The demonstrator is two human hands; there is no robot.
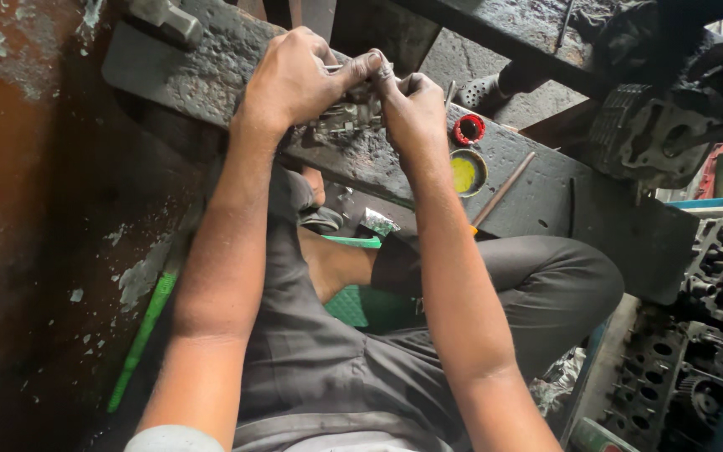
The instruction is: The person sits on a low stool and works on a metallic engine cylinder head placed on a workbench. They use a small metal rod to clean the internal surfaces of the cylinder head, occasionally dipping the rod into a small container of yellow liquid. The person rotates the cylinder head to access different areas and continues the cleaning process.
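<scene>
Grey, grimy metal everywhere: the biggest thing I see is the thick steel plate (596,201) that serves as a bench, running from upper left down to the right across the seated person's knees. Off to the right, well apart from the hands, sit several engine cylinder heads (654,138), dark and oily, with more stacked lower right. On the plate just right of the hands are a small tin of yellow paste (464,173) and a red cap (469,129), the two nearly touching, and a thin rod (504,188) lying slantwise beside them. The worked piece is a small metal assembly (346,115), silvery and lumpy, resting on or just above the plate between the two hands; its long axis runs roughly left to right, along the line joining the hands. Neither hand is plainly nearer; both are on it. The left hand (294,79) arches over the top from the left, knuckles up, fingers curled and closed over the piece. The right hand (412,105) comes in from the right, wrist bent, thumb and forefinger pinched at the upper end, gripping either the piece or some small part on it; I cannot tell which. Both forearms reach straight out, elbows low.
</scene>
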